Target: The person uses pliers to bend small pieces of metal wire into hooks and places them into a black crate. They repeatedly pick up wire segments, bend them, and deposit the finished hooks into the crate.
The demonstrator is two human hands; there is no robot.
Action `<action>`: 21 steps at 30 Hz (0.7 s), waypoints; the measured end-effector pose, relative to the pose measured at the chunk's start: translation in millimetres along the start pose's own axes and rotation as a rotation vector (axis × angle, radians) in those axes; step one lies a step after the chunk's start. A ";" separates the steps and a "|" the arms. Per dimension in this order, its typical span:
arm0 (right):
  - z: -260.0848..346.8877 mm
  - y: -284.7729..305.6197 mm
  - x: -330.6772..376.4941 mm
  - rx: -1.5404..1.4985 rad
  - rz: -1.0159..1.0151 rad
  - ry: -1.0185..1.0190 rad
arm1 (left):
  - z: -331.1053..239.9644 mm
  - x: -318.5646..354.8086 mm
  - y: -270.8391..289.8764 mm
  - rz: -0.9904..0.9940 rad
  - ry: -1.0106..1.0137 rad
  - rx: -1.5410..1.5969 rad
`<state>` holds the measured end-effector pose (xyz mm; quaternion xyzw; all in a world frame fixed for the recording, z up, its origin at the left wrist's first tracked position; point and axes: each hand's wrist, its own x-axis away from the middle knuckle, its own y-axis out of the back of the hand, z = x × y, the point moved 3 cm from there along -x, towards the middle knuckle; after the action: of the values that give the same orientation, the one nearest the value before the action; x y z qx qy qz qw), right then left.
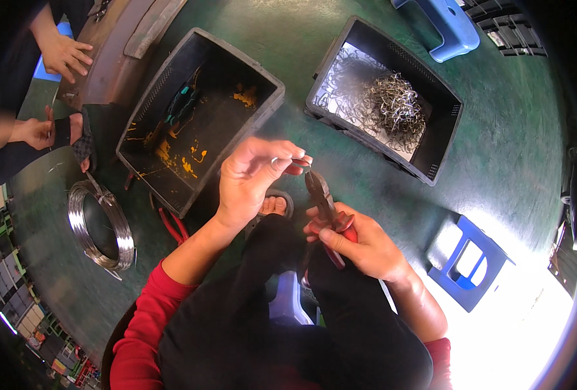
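Note:
In front of me my left hand (pixel 253 175) pinches a short piece of metal wire (pixel 309 164) between thumb and fingers; most of it is hidden by the fingertips. My right hand (pixel 366 244) is closed around the red handles of a pair of pliers (pixel 321 195). The pliers' dark jaws point up and reach the fingertips of my left hand, close to the wire's end. Whether the jaws grip the wire is too small to tell.
A black crate (pixel 272 97) with orange stains stands left, another crate (pixel 449 130) with a heap of bent wire hooks (pixel 399 104) right. A wire coil (pixel 127 244) and red-handled tool (pixel 171 224) lie left. Blue stools (pixel 454 39) stand right. Another person's hands (pixel 64 55) show upper left.

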<state>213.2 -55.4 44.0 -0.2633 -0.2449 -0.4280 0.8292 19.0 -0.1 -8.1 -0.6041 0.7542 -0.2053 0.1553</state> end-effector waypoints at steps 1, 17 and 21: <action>-0.5 0.5 0.4 -0.006 -0.010 -0.013 | 0.7 0.0 0.0 0.017 -0.012 0.003; 5.9 14.3 8.5 0.459 -0.353 0.093 | -37.4 -11.8 -6.6 0.319 0.339 -0.851; 6.2 17.3 11.9 0.259 -0.189 -0.002 | -26.8 -5.2 -3.6 0.269 0.579 -0.452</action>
<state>232.7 -49.7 52.1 -0.1304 -0.3223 -0.4689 0.8119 10.3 7.6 16.8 -0.4357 0.8655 -0.1739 -0.1753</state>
